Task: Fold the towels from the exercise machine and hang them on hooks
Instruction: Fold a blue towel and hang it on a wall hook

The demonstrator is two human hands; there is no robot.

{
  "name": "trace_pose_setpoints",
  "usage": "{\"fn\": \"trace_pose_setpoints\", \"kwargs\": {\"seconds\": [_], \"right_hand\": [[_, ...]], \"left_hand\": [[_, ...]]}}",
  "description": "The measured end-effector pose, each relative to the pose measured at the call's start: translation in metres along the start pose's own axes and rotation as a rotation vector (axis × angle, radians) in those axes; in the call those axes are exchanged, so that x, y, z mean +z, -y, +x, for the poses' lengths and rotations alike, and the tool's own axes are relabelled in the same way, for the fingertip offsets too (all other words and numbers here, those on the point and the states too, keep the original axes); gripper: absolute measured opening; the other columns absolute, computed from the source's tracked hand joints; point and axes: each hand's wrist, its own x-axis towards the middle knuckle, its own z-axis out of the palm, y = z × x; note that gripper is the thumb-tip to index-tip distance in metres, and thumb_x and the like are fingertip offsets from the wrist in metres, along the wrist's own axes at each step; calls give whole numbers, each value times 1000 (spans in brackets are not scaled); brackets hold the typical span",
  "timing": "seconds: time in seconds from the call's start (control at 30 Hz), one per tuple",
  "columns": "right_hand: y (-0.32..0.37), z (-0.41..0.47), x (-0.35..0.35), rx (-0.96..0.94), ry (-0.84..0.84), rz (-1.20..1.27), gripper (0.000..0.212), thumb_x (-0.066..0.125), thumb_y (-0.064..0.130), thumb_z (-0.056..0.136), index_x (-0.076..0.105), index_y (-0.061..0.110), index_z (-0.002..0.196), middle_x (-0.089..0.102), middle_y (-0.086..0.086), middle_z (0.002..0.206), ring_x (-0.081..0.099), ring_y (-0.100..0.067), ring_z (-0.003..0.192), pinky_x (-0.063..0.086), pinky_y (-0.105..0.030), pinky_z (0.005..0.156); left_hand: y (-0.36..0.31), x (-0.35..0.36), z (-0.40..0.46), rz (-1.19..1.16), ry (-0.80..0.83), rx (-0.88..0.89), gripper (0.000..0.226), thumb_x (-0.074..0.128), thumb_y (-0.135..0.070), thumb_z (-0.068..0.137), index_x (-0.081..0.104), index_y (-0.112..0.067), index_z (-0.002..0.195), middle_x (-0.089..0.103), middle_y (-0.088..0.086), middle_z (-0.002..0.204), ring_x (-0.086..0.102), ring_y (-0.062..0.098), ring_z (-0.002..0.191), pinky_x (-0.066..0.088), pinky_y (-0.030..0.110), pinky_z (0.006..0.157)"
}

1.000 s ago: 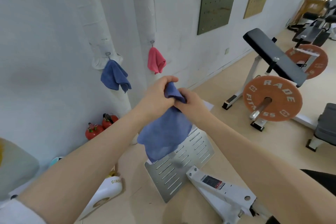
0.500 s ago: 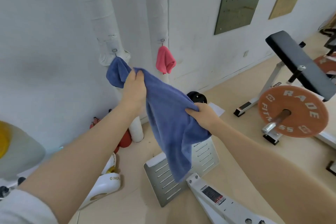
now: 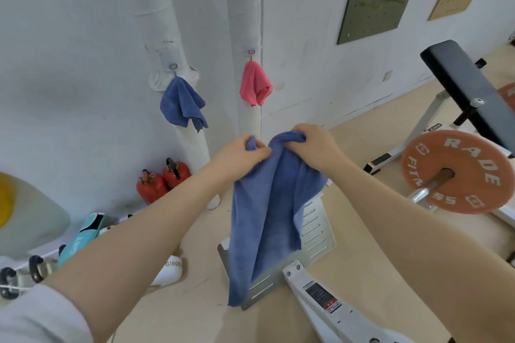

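Observation:
A blue towel [image 3: 267, 211] hangs in front of me, held by its top edge. My left hand [image 3: 239, 152] pinches one top corner and my right hand [image 3: 315, 146] grips the other top part, the two hands close together. The cloth droops in loose folds over the machine's metal footplate [image 3: 315, 237]. On the wall pipes behind, another blue towel [image 3: 181, 104] hangs from a hook [image 3: 173, 66] and a pink towel [image 3: 255, 83] hangs from a second hook [image 3: 251, 52].
Two red kettlebells [image 3: 163, 181] stand by the wall at the left pipe. A weight bench [image 3: 468, 86] with an orange plate [image 3: 457, 172] stands to the right. The white machine frame [image 3: 328, 303] lies below. Pegboards [image 3: 376, 0] hang on the wall.
My hands have come down and together, gathering the towel's top edge; half a second ago the left hand held it high and spread near the left hook.

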Motion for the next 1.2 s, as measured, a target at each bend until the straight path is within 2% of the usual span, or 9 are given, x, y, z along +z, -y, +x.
{"fn": "trace_pose_setpoints", "kwargs": {"seconds": [0.1,0.27,0.37,0.43,0.5,0.63,0.77,1.03,1.2], "right_hand": [[-3,1,8,18,-162,-123,32,52,15,87,53,12,119,48,-9,122,45,-28,110,37,-34,96],[26,-26,29,-191,-176,244,10,50,17,91,47,8,89,49,0,72,45,-12,61,36,-30,60],[25,-37,47,-193,-95,201,30,64,29,84,42,11,93,51,2,75,51,-16,68,42,-28,61],[26,-37,58,-123,-75,216,44,67,35,80,44,12,109,55,2,90,54,-14,78,47,-28,70],[31,-30,65,-58,-109,310,36,65,32,82,47,16,108,55,5,89,53,-11,77,45,-25,68],[41,-9,67,106,-213,435,15,50,17,89,47,10,77,48,1,63,46,-15,59,38,-32,57],[47,0,68,121,-227,436,27,39,6,89,40,16,63,45,2,59,39,-14,56,32,-29,53],[78,6,79,-117,-240,322,11,52,14,89,49,5,96,59,-7,75,54,-23,70,43,-34,64],[83,14,92,-104,-232,238,17,48,16,91,54,1,92,63,-19,79,59,-33,76,48,-46,70]], "left_hand": [[-5,2,7,-536,-132,-157,10,50,-14,91,51,-22,86,49,-4,73,47,6,65,40,19,60],[-17,4,16,-845,-173,-183,28,33,0,96,49,-17,81,47,4,70,47,12,61,46,22,52],[-23,4,20,-1033,-167,-163,29,31,-1,98,52,-11,80,49,5,73,54,10,64,49,15,57],[-30,4,15,-1142,50,-94,29,31,-2,99,56,-4,85,51,5,74,57,7,60,50,15,63],[-34,1,10,-1063,120,-15,27,32,3,96,58,-3,92,57,5,73,61,8,60,52,17,63],[-25,-14,-1,-907,-150,100,32,36,10,93,54,-11,110,62,5,87,62,8,81,52,11,73],[-4,-36,-2,-256,-314,239,36,50,7,86,53,-8,119,60,-6,88,58,1,81,47,5,72],[31,-82,9,483,-372,346,3,53,-2,80,53,-5,80,46,7,84,42,21,77,27,23,62],[38,-91,10,225,-359,308,37,52,-23,89,33,-18,58,43,8,76,44,21,72,37,31,60]]}}
